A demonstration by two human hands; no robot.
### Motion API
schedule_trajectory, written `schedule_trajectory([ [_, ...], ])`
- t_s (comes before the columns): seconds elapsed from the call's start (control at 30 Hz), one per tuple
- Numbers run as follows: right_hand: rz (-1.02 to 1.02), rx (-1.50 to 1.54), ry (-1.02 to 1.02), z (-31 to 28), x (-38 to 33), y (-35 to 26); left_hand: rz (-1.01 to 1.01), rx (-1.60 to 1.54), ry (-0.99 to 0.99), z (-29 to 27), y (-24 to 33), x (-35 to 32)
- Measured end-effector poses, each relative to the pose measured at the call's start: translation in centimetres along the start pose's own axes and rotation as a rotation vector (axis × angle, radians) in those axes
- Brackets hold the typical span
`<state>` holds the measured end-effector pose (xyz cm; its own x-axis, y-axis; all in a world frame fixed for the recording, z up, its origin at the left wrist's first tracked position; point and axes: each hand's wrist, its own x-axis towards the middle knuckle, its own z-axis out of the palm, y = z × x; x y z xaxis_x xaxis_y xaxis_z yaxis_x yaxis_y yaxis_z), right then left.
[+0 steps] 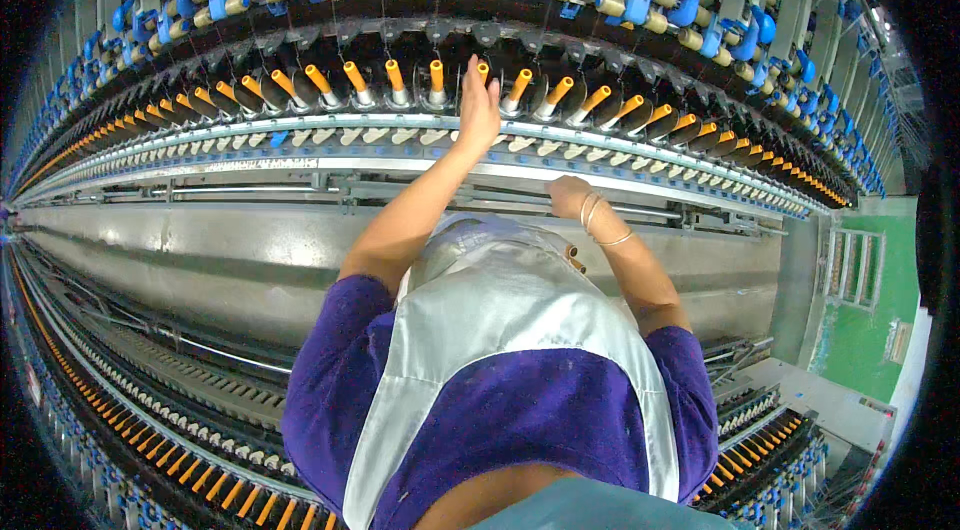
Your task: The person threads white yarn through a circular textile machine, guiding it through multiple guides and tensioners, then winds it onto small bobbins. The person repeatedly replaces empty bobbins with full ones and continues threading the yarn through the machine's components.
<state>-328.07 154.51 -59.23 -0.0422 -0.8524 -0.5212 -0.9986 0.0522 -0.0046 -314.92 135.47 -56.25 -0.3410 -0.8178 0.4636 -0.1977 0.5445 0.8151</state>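
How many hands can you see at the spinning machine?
2. The left hand reaches an orange bobbin in the upper row; the right hand sits lower, by the metal rail. No others seem hidden.

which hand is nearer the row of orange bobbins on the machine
Left. The left hand reaches up into the row of orange bobbins, its fingers at one of them. The right hand sits lower, by the metal rail, apart from the row.
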Motion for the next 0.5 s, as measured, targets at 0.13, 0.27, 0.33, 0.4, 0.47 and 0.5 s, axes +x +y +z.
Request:
schedule_trajectory([
  [0.13,0.123,0.425,0.351,-8.5,-2.5,-2.0,-0.227,-0.001,-0.022,-1.2,4.3,5.3],
  [0.27,-0.270,0.853,0.961,-17.5,-3.2,-3.0,0.252,-0.691,-0.073,-5.8,11.7,11.7],
  [0.33,-0.395,1.215,0.650,-19.8,-3.7,-2.8,-0.012,-1.368,-0.378,-7.3,14.8,13.4],
  [0.4,-0.573,1.588,0.415,-20.6,-4.2,-2.6,-0.067,-1.572,-0.518,-8.7,16.7,14.1],
  [0.47,-0.536,1.659,0.376,-20.3,-4.9,-2.8,-0.171,-1.473,-0.476,-9.4,17.4,13.7],
  [0.5,-0.598,1.683,0.323,-20.1,-5.1,-3.0,-0.094,-1.427,-0.532,-9.6,17.3,13.3],
])
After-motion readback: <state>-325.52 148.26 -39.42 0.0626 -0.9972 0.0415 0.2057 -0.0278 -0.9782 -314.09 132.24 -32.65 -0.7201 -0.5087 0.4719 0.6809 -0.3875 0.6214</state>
